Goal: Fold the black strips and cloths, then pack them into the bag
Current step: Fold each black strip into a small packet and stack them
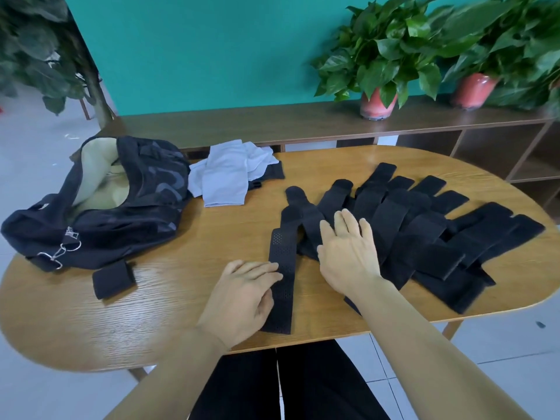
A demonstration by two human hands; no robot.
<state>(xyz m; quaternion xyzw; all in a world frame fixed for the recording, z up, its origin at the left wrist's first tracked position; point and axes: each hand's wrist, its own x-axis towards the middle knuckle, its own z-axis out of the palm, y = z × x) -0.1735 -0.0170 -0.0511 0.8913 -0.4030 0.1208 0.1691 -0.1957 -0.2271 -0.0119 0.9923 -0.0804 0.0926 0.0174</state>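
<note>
Both hands flat: left hand (242, 301) presses perforated strip (281, 277), right hand (348, 256) rests on strip pile (424, 237)

We see a bright, evenly lit scene with soft, diffuse light. A pale sheen lies on the wooden table (169, 301) near its left end and at its far edge. Shadows under the hands are faint and short. The wide-angle lens bows the table's edges, and the potted plants (472, 47) at top right smear with motion blur.
</note>
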